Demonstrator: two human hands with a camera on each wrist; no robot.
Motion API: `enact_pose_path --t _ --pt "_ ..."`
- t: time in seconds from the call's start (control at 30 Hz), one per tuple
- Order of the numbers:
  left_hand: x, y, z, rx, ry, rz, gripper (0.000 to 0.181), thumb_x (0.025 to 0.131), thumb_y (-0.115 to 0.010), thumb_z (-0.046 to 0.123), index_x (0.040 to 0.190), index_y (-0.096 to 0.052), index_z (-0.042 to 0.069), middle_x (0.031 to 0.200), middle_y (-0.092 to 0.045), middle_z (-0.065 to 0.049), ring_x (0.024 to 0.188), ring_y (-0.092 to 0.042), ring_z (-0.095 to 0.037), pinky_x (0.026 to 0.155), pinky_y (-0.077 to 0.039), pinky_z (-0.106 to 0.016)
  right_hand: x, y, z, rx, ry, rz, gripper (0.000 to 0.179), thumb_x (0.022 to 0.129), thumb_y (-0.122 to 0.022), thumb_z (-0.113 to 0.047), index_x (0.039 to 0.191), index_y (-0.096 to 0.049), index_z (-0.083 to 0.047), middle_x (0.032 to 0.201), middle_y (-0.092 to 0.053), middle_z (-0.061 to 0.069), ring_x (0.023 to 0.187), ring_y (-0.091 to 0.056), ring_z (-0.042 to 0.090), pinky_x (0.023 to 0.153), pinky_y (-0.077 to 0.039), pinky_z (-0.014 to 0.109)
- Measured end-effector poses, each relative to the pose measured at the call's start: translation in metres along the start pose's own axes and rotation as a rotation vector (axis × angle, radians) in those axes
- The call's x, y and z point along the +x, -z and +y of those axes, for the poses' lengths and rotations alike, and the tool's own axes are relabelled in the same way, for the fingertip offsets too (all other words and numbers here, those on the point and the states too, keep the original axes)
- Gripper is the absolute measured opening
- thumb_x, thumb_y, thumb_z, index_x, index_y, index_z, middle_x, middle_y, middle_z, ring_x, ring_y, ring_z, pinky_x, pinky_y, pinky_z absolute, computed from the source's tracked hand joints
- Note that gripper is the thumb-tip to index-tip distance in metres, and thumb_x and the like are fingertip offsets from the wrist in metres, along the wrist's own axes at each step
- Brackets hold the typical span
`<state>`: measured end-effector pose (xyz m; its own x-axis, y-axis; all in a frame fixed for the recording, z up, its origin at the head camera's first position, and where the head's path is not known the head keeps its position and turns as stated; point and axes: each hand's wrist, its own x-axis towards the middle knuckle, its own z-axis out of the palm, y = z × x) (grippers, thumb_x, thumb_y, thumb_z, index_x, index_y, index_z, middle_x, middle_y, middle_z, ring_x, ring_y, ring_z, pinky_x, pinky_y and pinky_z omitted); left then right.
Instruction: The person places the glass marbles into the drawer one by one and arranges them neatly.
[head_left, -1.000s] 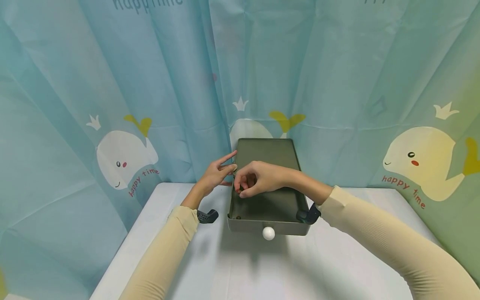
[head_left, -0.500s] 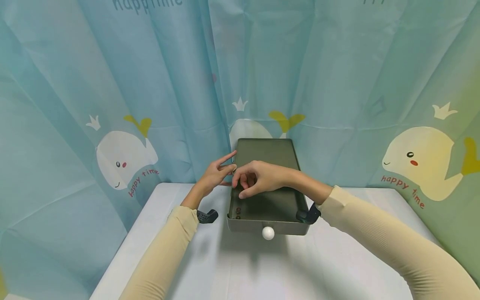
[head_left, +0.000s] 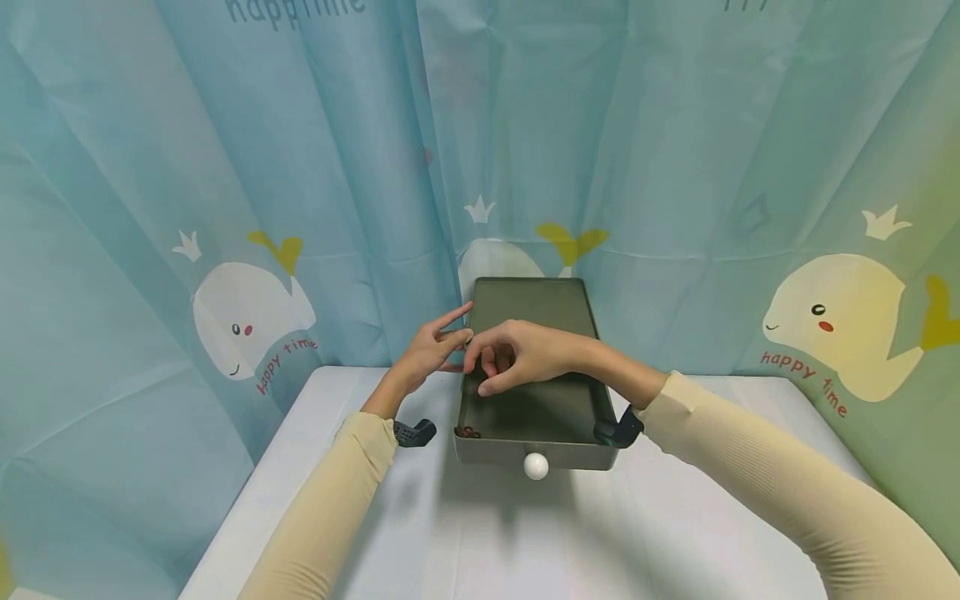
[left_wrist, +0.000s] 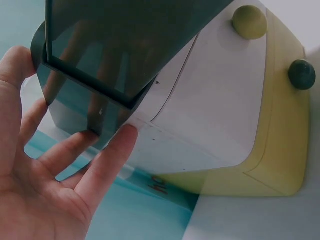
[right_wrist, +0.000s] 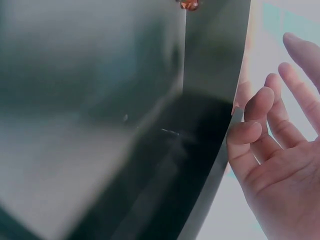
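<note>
A dark grey-green tray-like box [head_left: 555, 408] has a white round knob [head_left: 536, 466] on its front. Small glossy reddish pieces, like beads [head_left: 468, 432], lie together in its front left corner; one shows at the top edge in the right wrist view [right_wrist: 189, 4]. My left hand [head_left: 427, 352] is at the box's left side, fingers spread and fairly straight, fingertips touching the dark wall in the left wrist view. My right hand [head_left: 517, 358] hangs over the box's left part, fingers loosely bent, thumb apart from the forefinger, holding nothing visible.
A white and yellow body [left_wrist: 220, 110] with a yellow knob [left_wrist: 250, 22] and a dark green knob [left_wrist: 302, 74] adjoins the dark box in the left wrist view. The white table [head_left: 675, 508] lies beneath, and a whale-printed curtain [head_left: 675, 183] hangs behind.
My right hand has let go of a reddish piece, which has moved toward the near left corner and now lies by the other. My left hand has stayed put.
</note>
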<state>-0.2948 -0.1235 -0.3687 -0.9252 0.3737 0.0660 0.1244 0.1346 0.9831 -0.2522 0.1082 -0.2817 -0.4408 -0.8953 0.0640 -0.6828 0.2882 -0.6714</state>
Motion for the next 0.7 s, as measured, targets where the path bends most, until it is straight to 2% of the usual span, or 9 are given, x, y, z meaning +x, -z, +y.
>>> enact_pose_path --t 0.2,0.37,0.5,0.6,0.7 --pt "0.0 0.0 0.001 0.008 -0.001 0.0 0.06 0.105 -0.062 0.033 0.16 -0.039 0.031 0.148 -0.055 -0.02 0.13 -0.055 -0.04 0.091 -0.058 -0.053 -0.005 0.003 -0.004 -0.018 -0.02 0.019 0.028 0.092 -0.079 -0.018 0.116 -0.071 -0.007 0.086 -0.064 0.0 0.071 -0.062 0.021 0.072 -0.053 0.037" --pt "0.0 -0.001 0.0 0.017 0.004 0.01 0.06 0.104 -0.062 0.033 0.16 -0.04 0.032 0.154 -0.049 -0.017 0.133 -0.052 -0.041 0.091 -0.057 -0.055 -0.014 0.008 -0.009 -0.05 -0.029 0.043 0.027 0.092 -0.079 -0.022 0.116 -0.07 -0.015 0.091 -0.065 -0.001 0.075 -0.065 0.021 0.075 -0.055 0.041" --pt "0.001 -0.001 -0.001 0.018 0.009 0.013 0.061 0.104 -0.063 0.033 0.16 -0.04 0.031 0.158 -0.043 -0.017 0.135 -0.048 -0.042 0.092 -0.057 -0.056 -0.024 0.012 -0.011 -0.078 -0.021 0.068 0.029 0.092 -0.079 -0.024 0.119 -0.069 -0.016 0.095 -0.067 -0.001 0.076 -0.067 0.018 0.075 -0.057 0.041" --pt "0.001 -0.001 -0.002 0.016 0.012 0.016 0.061 0.103 -0.063 0.033 0.16 -0.041 0.031 0.157 -0.044 -0.019 0.135 -0.048 -0.042 0.093 -0.056 -0.056 -0.034 0.014 -0.013 -0.083 -0.019 0.091 0.033 0.092 -0.079 -0.024 0.122 -0.069 -0.013 0.099 -0.068 0.002 0.077 -0.068 0.016 0.076 -0.057 0.041" --pt "0.002 -0.001 -0.002 0.012 0.015 0.02 0.061 0.103 -0.064 0.033 0.16 -0.041 0.031 0.155 -0.047 -0.02 0.135 -0.048 -0.042 0.093 -0.056 -0.057 -0.046 0.015 -0.015 -0.076 -0.026 0.113 0.035 0.092 -0.079 -0.025 0.124 -0.068 -0.019 0.105 -0.069 0.002 0.082 -0.068 0.015 0.076 -0.058 0.041"
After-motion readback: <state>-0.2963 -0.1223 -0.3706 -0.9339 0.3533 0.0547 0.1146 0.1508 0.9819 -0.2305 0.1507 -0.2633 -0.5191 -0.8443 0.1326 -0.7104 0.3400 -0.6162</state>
